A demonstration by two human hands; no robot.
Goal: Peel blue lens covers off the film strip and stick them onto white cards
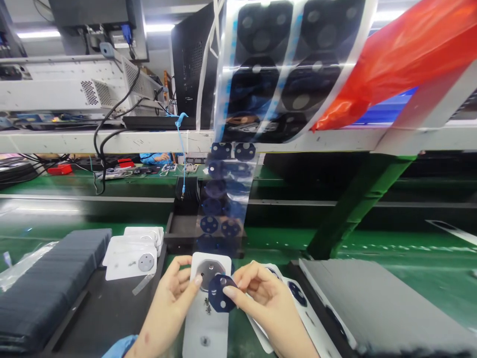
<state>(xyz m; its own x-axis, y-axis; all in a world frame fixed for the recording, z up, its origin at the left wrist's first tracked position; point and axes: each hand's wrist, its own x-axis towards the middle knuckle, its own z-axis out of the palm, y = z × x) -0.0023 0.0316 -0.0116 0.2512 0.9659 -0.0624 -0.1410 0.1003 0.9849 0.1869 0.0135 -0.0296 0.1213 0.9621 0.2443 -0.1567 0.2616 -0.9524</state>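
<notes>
In the head view, a white card-like panel with rounded corners (197,318) is held by its left edge in the left hand (173,294), the thumb being laid on its face. A grey metallic-looking disc (210,267) is borne near the panel's upper end. A dark-blue round sticker with pale holes (219,301) is pinched between the thumb and fingers of the right hand (265,297). The lower right of the disc is overlapped by the sticker; whether the two are touching cannot be told.

Beside and partly behind the right hand, further white panels bearing dark stickers (311,325) are laid out, flanked on the right by a flat-topped grey stack (395,298). To the left, a few overlapping white panels (126,261) are placed next to a long row of dark-grey sheets (55,288).

Beyond the hands, a clear film strip with dark round stickers (223,199) is hung below a white horizontal rail (149,141). Above the rail, a broader film with larger dark shapes (257,82) is seen beside a red plastic sheet (402,59).
</notes>
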